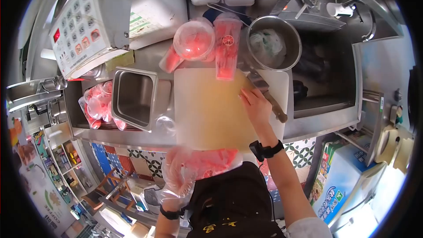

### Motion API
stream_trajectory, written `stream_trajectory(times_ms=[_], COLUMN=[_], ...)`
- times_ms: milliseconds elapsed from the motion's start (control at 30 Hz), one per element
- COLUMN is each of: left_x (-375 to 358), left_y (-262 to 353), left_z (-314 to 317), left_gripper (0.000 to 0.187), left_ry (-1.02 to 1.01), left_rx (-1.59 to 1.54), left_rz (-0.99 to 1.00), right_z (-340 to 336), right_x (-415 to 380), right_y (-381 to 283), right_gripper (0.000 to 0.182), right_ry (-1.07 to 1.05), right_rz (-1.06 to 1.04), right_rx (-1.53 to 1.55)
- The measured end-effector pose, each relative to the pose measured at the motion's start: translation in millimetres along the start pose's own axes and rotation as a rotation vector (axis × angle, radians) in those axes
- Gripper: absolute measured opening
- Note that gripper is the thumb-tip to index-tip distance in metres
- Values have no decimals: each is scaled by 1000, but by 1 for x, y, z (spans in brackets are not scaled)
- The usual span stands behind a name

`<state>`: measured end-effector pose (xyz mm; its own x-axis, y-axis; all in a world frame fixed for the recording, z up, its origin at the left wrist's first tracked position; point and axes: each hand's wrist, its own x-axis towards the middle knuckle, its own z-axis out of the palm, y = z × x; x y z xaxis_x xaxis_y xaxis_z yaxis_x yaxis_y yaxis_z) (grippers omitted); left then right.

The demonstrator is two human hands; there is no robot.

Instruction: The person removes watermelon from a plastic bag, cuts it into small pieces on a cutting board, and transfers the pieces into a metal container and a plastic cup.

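My left hand [178,174], in a clear plastic glove, is closed around a tall clear plastic cup [220,161] tilted on its side in front of my apron. Red pieces show inside it, and a citrus slice is printed on its wall. Bare and with fingers stretched out, my right hand [256,106] is over the right part of the pale cutting board [202,110]. Beside it lies a knife [276,106] with a brown handle, its blade partly hidden. A similar tall cup of red pieces [227,39] stands at the board's far edge.
Behind the board is a round lidded container with red contents [194,39]. A steel pot [291,44] holding a plastic bag stands at right, near the sink [326,75]. At left are a steel pan [154,99], several red-filled packs [99,103] and a keypad machine [83,31].
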<state>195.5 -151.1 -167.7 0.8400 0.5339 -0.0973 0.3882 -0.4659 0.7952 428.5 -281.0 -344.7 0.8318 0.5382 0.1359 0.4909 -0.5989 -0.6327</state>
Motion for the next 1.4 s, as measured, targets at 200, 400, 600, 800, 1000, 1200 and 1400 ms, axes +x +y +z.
stream_trajectory(times_ms=[200, 400, 600, 800, 1000, 1200, 1400], left_x=[-8, -10, 12, 77, 97, 104, 107], left_y=[-8, -24, -31, -30, -55, -45, -56], left_z=[16, 17, 37, 83, 147, 167, 149], left_gripper=[40, 52, 50, 46, 52, 69, 74], left_ry=[-48, -50, -82, -168, -357, -397, -250], left_rx=[-215, -337, -515, -993, -1514, -1739, -1434], left_rz=[-114, -145, -202, -469, -364, -611, -293], right_z=[11, -84, -192, -222, -179, -96, -51], right_x=[-4, -45, -108, -132, -141, -114, -67], right_y=[-1, 20, 139, 150, 76, -9, -37], right_gripper=[10, 13, 32, 53, 88, 131, 103], right_ry=[121, 282, 515, 389, 188, 22, 99], right_rz=[53, 155, 589, 571, 284, 329, 169], right_rx=[43, 6, -68, -364, -224, 1202, 1148])
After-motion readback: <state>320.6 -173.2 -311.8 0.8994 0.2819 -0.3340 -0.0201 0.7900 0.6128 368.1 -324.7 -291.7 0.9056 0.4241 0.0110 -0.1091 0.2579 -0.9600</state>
